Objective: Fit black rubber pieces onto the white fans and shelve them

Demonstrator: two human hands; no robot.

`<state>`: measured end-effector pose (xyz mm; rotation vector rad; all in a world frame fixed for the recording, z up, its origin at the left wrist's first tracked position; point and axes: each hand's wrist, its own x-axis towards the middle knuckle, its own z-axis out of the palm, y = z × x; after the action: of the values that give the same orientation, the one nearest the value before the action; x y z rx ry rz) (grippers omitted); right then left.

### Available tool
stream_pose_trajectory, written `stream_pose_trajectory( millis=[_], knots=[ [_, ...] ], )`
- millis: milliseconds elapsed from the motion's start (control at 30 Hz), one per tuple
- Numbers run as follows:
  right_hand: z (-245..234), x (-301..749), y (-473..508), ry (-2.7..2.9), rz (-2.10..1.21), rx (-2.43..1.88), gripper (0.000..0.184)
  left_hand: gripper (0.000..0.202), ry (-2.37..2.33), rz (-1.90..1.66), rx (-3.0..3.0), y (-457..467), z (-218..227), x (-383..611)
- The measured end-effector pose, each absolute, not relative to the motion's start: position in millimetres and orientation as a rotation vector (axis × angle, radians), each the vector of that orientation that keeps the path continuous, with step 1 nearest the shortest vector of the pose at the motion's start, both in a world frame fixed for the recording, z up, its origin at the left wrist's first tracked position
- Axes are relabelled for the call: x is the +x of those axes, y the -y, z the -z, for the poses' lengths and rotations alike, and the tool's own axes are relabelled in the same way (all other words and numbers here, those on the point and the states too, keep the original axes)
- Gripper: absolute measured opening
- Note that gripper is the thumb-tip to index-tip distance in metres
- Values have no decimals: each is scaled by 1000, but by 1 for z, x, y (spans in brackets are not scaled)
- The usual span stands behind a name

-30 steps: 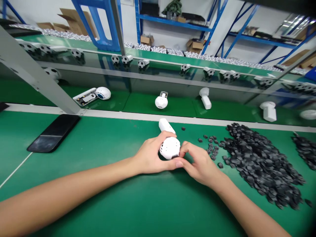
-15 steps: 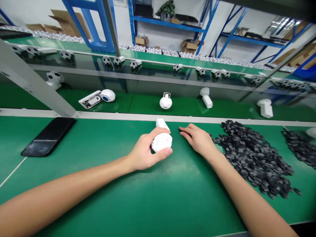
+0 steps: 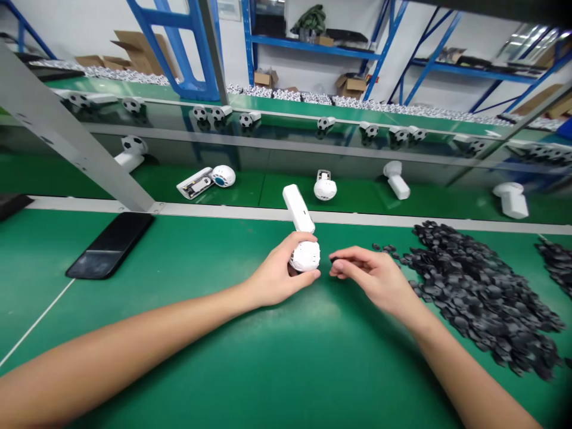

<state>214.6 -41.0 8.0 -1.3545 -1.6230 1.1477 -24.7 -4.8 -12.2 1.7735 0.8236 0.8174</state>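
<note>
White unit (image 3: 305, 256) in left hand (image 3: 279, 268), black piece (image 3: 333, 260) in right hand (image 3: 379, 277)

All places relative to the black pile (image 3: 482, 292) on the green worktop (image 3: 286, 369).

White unit: well left of the pile. Left hand wraps its round head, thumb on the near side, forefinger over the far side. Handle points away and slightly left; its end overlaps the metal rail (image 3: 241, 212) in view, can't tell if it touches.

Right hand: just left of the pile, between it and the white unit, apart from the round head. Thumb and fingertips nearly together, pinching the black piece. Piece mostly hidden by the fingers, shape unclear.

Loose pieces (image 3: 386, 249): scattered at the pile's far left edge. Smaller heap (image 3: 556, 262) right of the pile, cut off by the frame.

Phone (image 3: 111, 245): far left of the pile, dark screen up.

Beyond the pile, past the rail: green belt (image 3: 286, 199) with more white units. The opened unit (image 3: 196, 183), far left of the pile, shows its insides. Higher up, football-patterned units (image 3: 250, 119) sit along a ledge, blue racks (image 3: 313, 44) behind.
</note>
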Motion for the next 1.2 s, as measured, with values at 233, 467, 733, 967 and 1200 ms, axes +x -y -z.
stream_pose_trajectory(
  millis=[233, 467, 733, 967, 1200],
  knots=[
    [-8, 204, 46, 1533, -1340, -1386, 21, 50, -759, -832, 1989, 7, 16, -22],
    [-15, 194, 53, 1586, -1123, -1497, 23, 62, -761, -733, 2058, 11, 12, -20],
    [-8, 185, 54, 1716, -917, -1532, 34, 44, -789, -723, 2010, 8, 6, -20],
    [-20, 212, 44, 1982, -941, -1344, 32, 33, -713, -737, 1927, 8, 5, -25],
    [-32, 283, 37, 2108, -501, -1763, 26, 22, -749, -792, 1501, 2, 1, -36]
  ],
)
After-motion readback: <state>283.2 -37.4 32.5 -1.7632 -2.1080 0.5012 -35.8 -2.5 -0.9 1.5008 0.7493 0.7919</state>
